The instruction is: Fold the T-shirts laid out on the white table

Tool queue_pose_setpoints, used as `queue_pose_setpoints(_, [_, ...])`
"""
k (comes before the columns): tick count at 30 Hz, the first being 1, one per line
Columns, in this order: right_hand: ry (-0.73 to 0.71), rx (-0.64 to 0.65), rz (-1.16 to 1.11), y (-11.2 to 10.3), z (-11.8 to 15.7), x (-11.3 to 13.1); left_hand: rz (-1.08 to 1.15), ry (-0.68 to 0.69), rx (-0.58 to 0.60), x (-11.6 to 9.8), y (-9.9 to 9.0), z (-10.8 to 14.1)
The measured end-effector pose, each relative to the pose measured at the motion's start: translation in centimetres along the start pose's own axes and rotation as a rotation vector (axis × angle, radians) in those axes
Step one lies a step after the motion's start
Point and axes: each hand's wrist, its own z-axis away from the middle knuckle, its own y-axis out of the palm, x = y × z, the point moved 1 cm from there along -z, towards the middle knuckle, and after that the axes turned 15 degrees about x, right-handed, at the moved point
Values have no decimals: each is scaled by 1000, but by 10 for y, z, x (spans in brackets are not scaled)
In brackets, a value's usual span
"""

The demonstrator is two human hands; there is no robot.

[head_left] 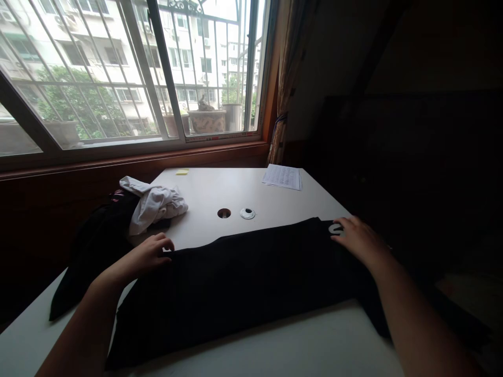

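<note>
A black garment [243, 288] lies spread across the white table [204, 188], its right part reaching over the table's right edge. At its upper left corner is my left hand [151, 254], thumb and fingers curved around the cloth's edge. My right hand [356, 235] is at the upper right end, beside a pale curved print on the fabric, with thumb and fingers bent onto the cloth. Both hands seem to pinch the garment's far edge. The fabric is too dark to show its folds clearly.
A crumpled white cloth [157, 204] and dark clothing [98, 241] lie at the table's left edge. Farther back are papers [282, 177], a yellow note [182, 172], a round hole [223, 213] and a white cap [247, 213]. A barred window stands behind.
</note>
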Motion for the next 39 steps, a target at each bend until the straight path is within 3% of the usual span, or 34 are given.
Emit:
queue_pose_setpoints(6, [-103, -62, 173, 0, 4, 29, -43, -33, 37, -1, -3, 4])
queue_pose_setpoints(10, [-123, 0, 145, 9, 2, 41, -73, -27, -25, -3, -1, 3])
queue_pose_setpoints(18, [-72, 93, 57, 26, -6, 28, -18, 19, 0, -4, 7, -2])
queue_pose_setpoints(29, [211, 330, -177, 6, -3, 20, 113, -101, -24, 15, 10, -7])
queue_pose_setpoints(34, [109, 412, -255, 7, -4, 11, 152, -103, -50, 12, 9, -7])
queue_pose_setpoints(39, [134, 232, -295, 6, -6, 10, 121, -65, -113, 18, 9, -11])
